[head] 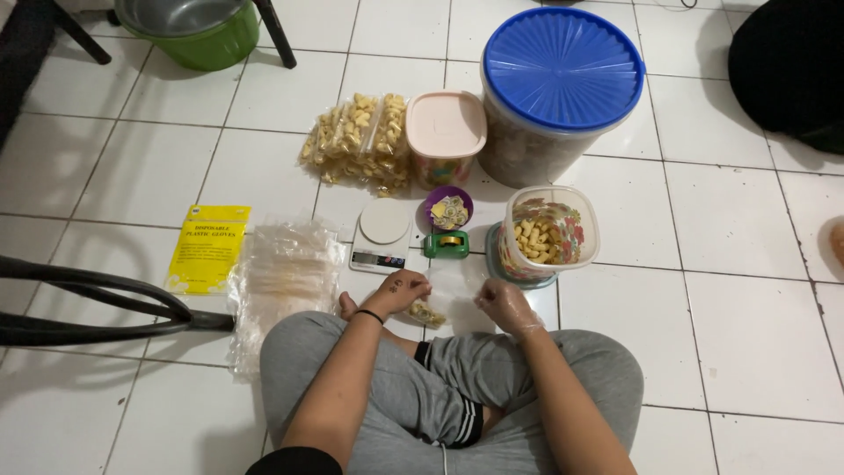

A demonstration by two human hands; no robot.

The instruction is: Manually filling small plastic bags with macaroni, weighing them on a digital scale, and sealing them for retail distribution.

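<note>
I sit cross-legged on the white tiled floor (721, 290). At my left lie a yellow glove packet (209, 248) and a stack of empty clear bags (283, 286). My left hand (400, 291), bare, pinches the left end of a small clear bag of snacks (429, 311); my gloved right hand (505, 305) closes on its right end. The bag lies just before my shins, long axis running left to right. Beyond it stand a small white scale (382, 235), a green tape dispenser (447, 243) and an open snack container (547, 234). Farther back are filled snack bags (359, 141), a pink-lidded tub (446, 136) and a blue-lidded jar (556, 88).
</note>
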